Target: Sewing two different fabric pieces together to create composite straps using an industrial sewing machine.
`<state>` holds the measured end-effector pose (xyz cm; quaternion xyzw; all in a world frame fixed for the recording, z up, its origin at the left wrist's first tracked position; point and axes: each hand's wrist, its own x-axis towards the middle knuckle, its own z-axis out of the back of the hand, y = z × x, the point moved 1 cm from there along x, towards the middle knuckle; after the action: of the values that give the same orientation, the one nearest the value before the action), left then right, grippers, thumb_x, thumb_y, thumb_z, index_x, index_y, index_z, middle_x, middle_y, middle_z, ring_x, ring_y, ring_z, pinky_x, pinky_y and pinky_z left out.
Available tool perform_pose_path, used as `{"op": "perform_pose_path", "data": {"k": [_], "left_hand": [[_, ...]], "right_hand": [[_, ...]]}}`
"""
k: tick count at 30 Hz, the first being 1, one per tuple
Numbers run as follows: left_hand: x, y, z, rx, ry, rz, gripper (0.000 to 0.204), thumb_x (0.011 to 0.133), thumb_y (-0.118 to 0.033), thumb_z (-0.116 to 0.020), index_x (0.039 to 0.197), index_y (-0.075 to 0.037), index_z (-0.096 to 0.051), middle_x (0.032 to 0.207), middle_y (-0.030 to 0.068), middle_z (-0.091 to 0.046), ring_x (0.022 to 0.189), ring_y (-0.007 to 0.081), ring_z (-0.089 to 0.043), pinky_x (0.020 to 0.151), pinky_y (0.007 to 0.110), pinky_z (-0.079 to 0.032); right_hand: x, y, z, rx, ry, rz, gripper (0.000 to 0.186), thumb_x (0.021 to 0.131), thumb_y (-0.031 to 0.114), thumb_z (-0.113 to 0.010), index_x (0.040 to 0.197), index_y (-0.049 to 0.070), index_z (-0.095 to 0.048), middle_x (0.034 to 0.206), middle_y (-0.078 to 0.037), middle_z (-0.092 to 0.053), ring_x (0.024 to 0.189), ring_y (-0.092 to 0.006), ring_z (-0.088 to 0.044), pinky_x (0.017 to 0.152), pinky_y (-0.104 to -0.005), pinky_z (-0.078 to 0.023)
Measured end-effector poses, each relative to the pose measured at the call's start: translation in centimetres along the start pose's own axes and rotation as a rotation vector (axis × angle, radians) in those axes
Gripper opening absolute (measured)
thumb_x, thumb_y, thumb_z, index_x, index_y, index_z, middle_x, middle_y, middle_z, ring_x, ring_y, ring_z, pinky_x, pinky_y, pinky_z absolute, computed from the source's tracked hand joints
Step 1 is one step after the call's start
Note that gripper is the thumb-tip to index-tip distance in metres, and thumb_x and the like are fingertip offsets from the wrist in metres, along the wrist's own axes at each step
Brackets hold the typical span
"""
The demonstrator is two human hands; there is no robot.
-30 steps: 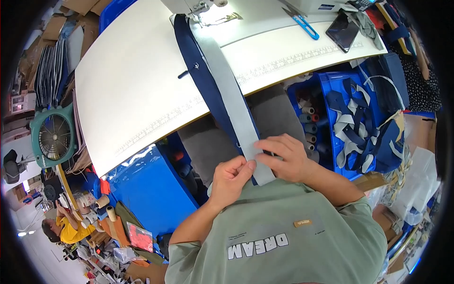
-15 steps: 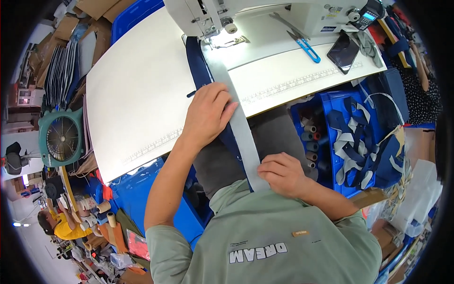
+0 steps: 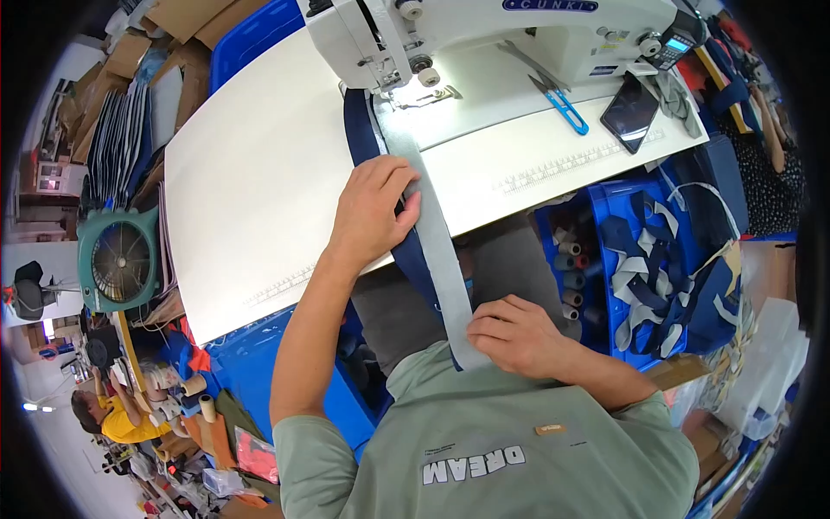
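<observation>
A long grey fabric strip (image 3: 439,251), layered on dark navy fabric (image 3: 413,264), runs from the lit needle area of a white sewing machine (image 3: 450,39) over the table edge toward my body. My left hand (image 3: 373,208) lies at the strip's left edge on the table, a short way below the presser foot, with bent fingers gripping the layers. Near the strip's lower end, my right hand (image 3: 523,337) pinches its right edge above my lap. The fingertips of both hands are partly hidden.
Blue thread snips (image 3: 566,111), metal scissors (image 3: 532,60) and a black phone (image 3: 629,112) lie on the white table (image 3: 242,190). A blue bin (image 3: 616,329) of fabric scraps and thread spools (image 3: 572,281) sit below right. A green fan (image 3: 118,259) stands left; a person in yellow (image 3: 125,422) is beyond.
The machine and table appear slightly lower in the picture, as the view has shifted. Both hands keep their hold on the strip, and the navy layer shows a little more beneath it.
</observation>
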<state>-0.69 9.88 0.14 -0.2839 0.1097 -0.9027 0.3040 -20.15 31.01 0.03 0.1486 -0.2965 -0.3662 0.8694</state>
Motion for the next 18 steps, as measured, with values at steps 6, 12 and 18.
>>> {"op": "perform_pose_path", "data": {"k": [6,12,18], "left_hand": [[-0.9,-0.5,0.4,0.016,0.017,0.015,0.037,0.082,-0.018,-0.081,0.114,-0.004,-0.069,0.12,0.0113,-0.064,0.112,0.0341,-0.06,0.097,0.043,-0.049],[1.3,0.8,0.7,0.053,0.021,0.006,0.039,0.082,-0.022,-0.081,0.114,-0.004,-0.069,0.12,0.0111,-0.064,0.112,0.033,-0.06,0.098,0.043,-0.048],[3.0,2.2,0.3,0.141,0.032,0.022,0.038,0.083,-0.022,-0.08,0.115,-0.005,-0.07,0.12,0.0107,-0.064,0.112,0.0327,-0.059,0.098,0.043,-0.048]], "right_hand": [[-1.2,-0.8,-1.8,0.079,-0.103,-0.078,0.029,0.065,0.003,-0.072,0.094,0.008,-0.071,0.107,0.0,-0.07,0.1,-0.0204,-0.065,0.072,-0.0345,-0.051],[0.3,-1.9,-2.2,0.082,-0.246,-0.142,0.028,0.067,0.0,-0.075,0.094,0.006,-0.074,0.103,0.0,-0.073,0.095,-0.0203,-0.067,0.07,-0.0336,-0.05],[3.3,-4.6,-1.0,0.031,-0.258,-0.161,0.027,0.068,0.0,-0.074,0.095,0.006,-0.075,0.102,0.0,-0.073,0.095,-0.0203,-0.067,0.075,-0.0361,-0.05]]}}
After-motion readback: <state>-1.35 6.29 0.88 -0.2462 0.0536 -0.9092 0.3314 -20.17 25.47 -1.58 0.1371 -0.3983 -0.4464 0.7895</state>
